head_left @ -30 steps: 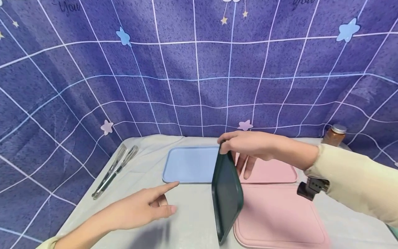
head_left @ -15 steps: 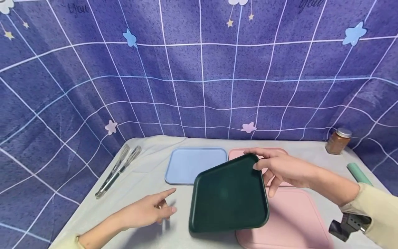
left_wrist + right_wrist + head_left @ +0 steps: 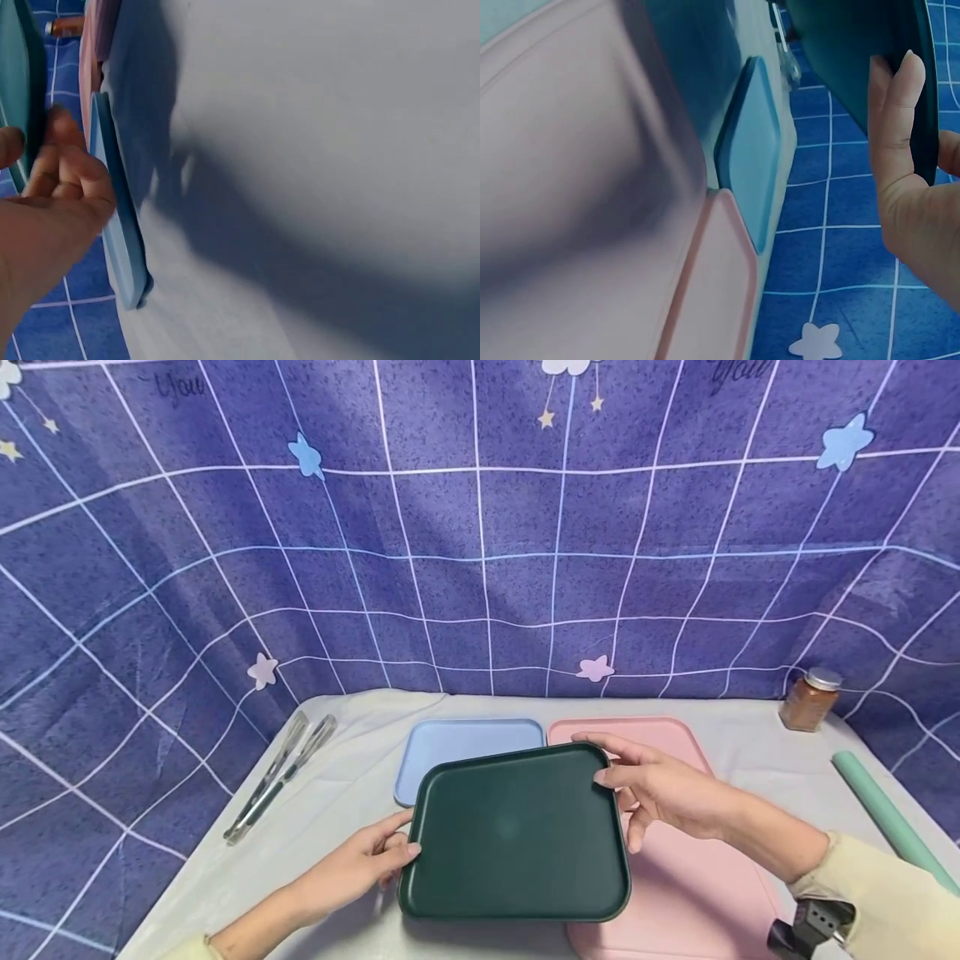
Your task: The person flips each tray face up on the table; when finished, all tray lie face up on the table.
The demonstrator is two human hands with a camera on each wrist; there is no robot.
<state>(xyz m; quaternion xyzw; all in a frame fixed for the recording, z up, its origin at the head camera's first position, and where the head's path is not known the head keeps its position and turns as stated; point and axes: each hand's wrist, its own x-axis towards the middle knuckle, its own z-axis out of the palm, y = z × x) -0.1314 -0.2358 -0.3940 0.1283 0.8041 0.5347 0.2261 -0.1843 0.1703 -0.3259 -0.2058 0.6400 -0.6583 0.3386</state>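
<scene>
A dark green tray (image 3: 517, 839) is held up above the table, its inner face tilted toward the head camera. My right hand (image 3: 660, 789) grips its upper right corner, thumb on the front and fingers behind, as the right wrist view also shows. At the tray's left edge my left hand (image 3: 360, 860) pinches the rim, the thumb on the front side. Behind the green tray lie a blue tray (image 3: 468, 737) and a small pink tray (image 3: 637, 729), side by side. A larger pink board (image 3: 697, 893) lies nearer, partly covered by the green tray.
Metal tongs (image 3: 279, 781) lie at the table's left edge. A jar with a silver lid (image 3: 810, 700) stands at the back right, and a green roll (image 3: 892, 814) lies along the right edge. A purple-blue curtain (image 3: 517, 585) hangs behind the white-covered table (image 3: 360, 722).
The green tray has turned from nearly edge-on to face the head camera and shifted left. My left hand has taken hold of its left edge; the right hand has kept its grip.
</scene>
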